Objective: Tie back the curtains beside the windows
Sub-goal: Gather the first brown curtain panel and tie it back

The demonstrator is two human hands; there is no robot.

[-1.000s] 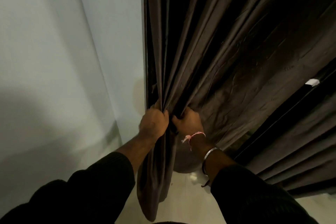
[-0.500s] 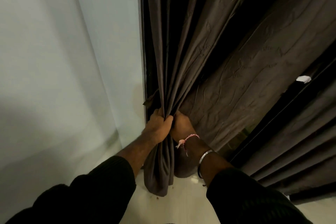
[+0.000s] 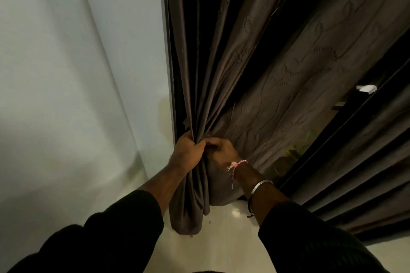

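A dark brown embroidered curtain (image 3: 299, 77) hangs from the top and is bunched into folds near the left window edge. My left hand (image 3: 187, 154) is clenched around the gathered folds from the left. Pressed against them from the right, my right hand (image 3: 221, 153) has its fingers closed on the same bunch; a pink thread and a metal bangle circle that wrist. The curtain's lower end (image 3: 188, 213) hangs loose below my hands, above the floor. No tie-back band is visible.
A pale wall (image 3: 88, 73) fills the left side, meeting the dark window frame (image 3: 172, 73). A second dark curtain (image 3: 366, 173) hangs at the right, with a strip of window and green leaves (image 3: 290, 155) between. Glossy light floor (image 3: 221, 239) lies below.
Both hands have drawn the folds tighter together and closer to the window frame. The loose lower end has risen and shortened. More of the gap beside the right curtain shows.
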